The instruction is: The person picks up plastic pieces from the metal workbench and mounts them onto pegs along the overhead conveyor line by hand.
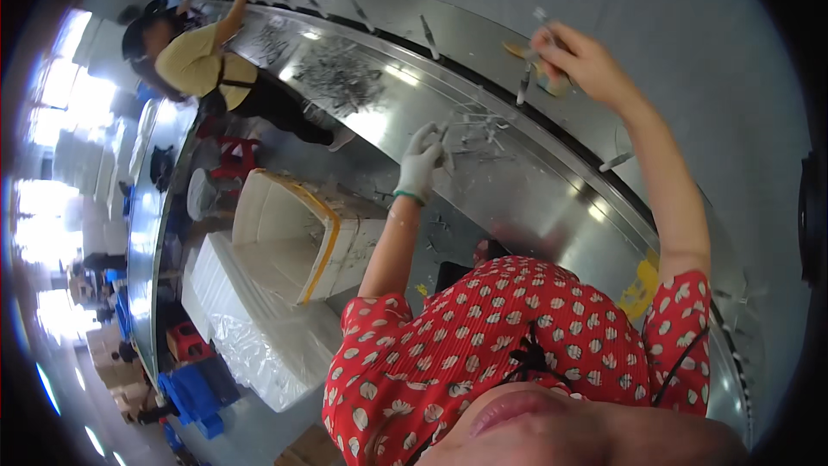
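My left hand (420,166), in a white glove with a green cuff, hangs over the near edge of the metal table (552,216). Its fingers are closed, and a small dark tip shows at them; the thing's kind is unclear. Just beyond lies a loose pile of thin grey-and-white stick-like parts (483,131). My bare right hand (576,60) is raised above the far rail, its fingers pinched round a slim pale piece (542,15), too blurred to name. Below that hand, a white-and-dark stick-like part (523,84) stands at the dark slot along the rail.
More such parts (429,37) line the dark slot. A large heap of dark parts (332,78) covers the table farther left, where a co-worker (203,60) in a yellow top reaches over the line. White foam boxes (345,250) stand on the floor at my left, near red stools (235,158).
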Motion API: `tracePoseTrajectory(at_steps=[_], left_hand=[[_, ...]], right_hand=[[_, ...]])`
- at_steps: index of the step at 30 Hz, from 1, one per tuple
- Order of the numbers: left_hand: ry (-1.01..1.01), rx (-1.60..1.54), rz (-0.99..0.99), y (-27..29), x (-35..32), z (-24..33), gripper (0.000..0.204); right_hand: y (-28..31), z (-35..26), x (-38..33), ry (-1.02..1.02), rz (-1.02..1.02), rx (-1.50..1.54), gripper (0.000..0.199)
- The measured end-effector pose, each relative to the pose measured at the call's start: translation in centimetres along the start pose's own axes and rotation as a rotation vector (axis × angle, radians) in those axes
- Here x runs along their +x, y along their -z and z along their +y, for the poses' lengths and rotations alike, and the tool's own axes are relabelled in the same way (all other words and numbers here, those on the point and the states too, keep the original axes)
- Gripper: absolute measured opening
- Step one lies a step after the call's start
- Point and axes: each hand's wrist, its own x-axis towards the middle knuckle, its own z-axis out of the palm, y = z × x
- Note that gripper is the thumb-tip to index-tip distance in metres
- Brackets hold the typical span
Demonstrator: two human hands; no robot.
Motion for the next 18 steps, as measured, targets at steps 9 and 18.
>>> tracePoseTrajectory(at_steps=[9,18], left_hand=[[0.097,-0.195,-0.027,-2.6,-4.9,-0.5,0.049],[0.142,-0.187,0.046,-2.9,-7.5,0.1,0.049]], right_hand=[[-2.7,11.3,7.2,0.004,0.020,-0.762,0.024],[-2.2,13.8,5.6,-0.055,0.043,-0.743,0.021]])
